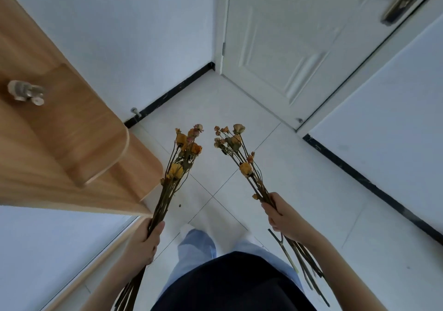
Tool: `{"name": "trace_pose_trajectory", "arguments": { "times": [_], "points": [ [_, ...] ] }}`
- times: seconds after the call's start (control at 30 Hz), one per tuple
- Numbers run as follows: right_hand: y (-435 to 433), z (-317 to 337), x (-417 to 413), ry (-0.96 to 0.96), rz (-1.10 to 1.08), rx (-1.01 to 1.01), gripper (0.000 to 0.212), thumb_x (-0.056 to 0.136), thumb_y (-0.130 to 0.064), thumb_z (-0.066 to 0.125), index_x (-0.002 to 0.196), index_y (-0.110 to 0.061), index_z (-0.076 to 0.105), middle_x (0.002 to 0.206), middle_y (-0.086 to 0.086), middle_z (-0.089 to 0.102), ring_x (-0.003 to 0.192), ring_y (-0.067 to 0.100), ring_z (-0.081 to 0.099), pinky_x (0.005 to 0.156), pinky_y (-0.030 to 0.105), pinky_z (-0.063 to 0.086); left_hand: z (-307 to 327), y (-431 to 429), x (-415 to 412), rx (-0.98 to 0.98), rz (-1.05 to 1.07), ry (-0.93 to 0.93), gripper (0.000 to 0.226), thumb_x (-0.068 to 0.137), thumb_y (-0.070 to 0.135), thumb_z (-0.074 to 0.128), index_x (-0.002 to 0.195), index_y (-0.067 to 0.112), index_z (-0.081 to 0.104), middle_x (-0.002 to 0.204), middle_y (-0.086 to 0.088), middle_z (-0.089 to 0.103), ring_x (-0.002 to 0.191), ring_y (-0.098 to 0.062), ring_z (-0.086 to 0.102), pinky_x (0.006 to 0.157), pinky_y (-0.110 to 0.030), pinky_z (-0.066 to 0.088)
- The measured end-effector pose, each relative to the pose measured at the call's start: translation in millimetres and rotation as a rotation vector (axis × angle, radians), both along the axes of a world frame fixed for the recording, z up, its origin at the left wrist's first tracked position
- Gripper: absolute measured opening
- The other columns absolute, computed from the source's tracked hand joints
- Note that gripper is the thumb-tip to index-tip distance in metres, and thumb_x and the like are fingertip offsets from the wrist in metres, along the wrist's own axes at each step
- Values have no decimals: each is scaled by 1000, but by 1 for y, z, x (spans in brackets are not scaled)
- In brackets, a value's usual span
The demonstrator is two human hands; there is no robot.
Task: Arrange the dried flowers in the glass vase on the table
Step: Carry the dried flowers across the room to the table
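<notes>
A light-brown wooden cabinet with rounded corners (72,147) fills the left, its near edge close to the left hand (146,241), which is clenched around a bunch of dried yellow and orange flowers on long brown stems (184,152). Open white tiled floor (299,186) lies between and ahead. The right hand (285,217) grips a second dried-flower bunch with paler heads (236,143), well apart from the black skirting (359,179) and white panelled door (287,47).
</notes>
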State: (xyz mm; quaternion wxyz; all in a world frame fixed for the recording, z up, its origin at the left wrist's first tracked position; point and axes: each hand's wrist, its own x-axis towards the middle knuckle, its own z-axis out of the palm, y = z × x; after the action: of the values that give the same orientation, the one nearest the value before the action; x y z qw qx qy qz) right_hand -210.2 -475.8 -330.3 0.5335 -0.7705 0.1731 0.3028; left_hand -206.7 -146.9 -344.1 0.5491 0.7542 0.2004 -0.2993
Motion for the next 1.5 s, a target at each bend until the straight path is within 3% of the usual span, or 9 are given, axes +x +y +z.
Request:
{"name": "trace_pose_trajectory", "arguments": {
  "times": [0.2, 0.43, 0.6, 1.0, 1.2, 1.4, 1.5],
  "points": [
    [-49, -11, -59, -7, -176, -16, 13, 99, -23, 40, 95, -11, 43, 55, -4, 33, 41, 4, 28, 43, 21, 29, 1, -48, 0, 19, -158, -18, 23, 95, 20, 47, 93, -3, 45, 48, 0, 34, 31, -7, 27, 31, -15, 24],
    [-134, -15, -155, -15, -348, -53, 7, 99, -23, 40, 93, -20, 43, 60, -2, 37, 43, 6, 30, 43, 20, 31, -5, -150, -22, 47, -429, -65, 21, 94, 18, 47, 81, 2, 45, 50, -3, 39, 35, -12, 35, 32, -18, 31],
    [-192, -10, -238, -3, -498, -121, 6, 99, -26, 41, 94, -23, 43, 64, -1, 40, 48, 7, 33, 46, 22, 35, -16, -239, -52, 67, -614, -51, 20, 96, 21, 46, 86, 4, 48, 53, -4, 42, 38, -13, 37, 38, -23, 32],
    [-235, -1, -405, 39, -1197, -130, 9, 99, -21, 40, 97, -13, 44, 63, 1, 40, 50, 9, 35, 50, 26, 36, -9, -464, -97, -6, -1279, -64, 25, 95, 29, 47, 92, 4, 48, 49, 4, 37, 37, -10, 29, 35, -20, 24],
    [-252, -6, -446, 57, -1526, -85, 8, 99, -20, 39, 93, -21, 43, 63, 1, 39, 50, 10, 34, 47, 24, 35, -17, -581, -122, 1, -1570, -3, 25, 95, 27, 48, 94, 1, 47, 52, 2, 37, 37, -10, 30, 35, -19, 25],
    [-290, -7, -468, 65, -1832, -67, 11, 99, -20, 39, 94, -11, 41, 61, 0, 34, 46, 6, 31, 45, 21, 33, -18, -716, -164, 4, -1842, 37, 25, 95, 28, 47, 94, 3, 48, 52, 2, 39, 37, -8, 32, 34, -19, 27],
    [-306, -5, -482, 72, -1951, -79, 12, 99, -19, 39, 88, -13, 40, 61, 0, 33, 45, 6, 29, 44, 20, 32, -13, -770, -191, -1, -1940, 43, 23, 95, 26, 46, 93, 3, 48, 53, 1, 39, 37, -7, 33, 33, -18, 28]
  ]
}}
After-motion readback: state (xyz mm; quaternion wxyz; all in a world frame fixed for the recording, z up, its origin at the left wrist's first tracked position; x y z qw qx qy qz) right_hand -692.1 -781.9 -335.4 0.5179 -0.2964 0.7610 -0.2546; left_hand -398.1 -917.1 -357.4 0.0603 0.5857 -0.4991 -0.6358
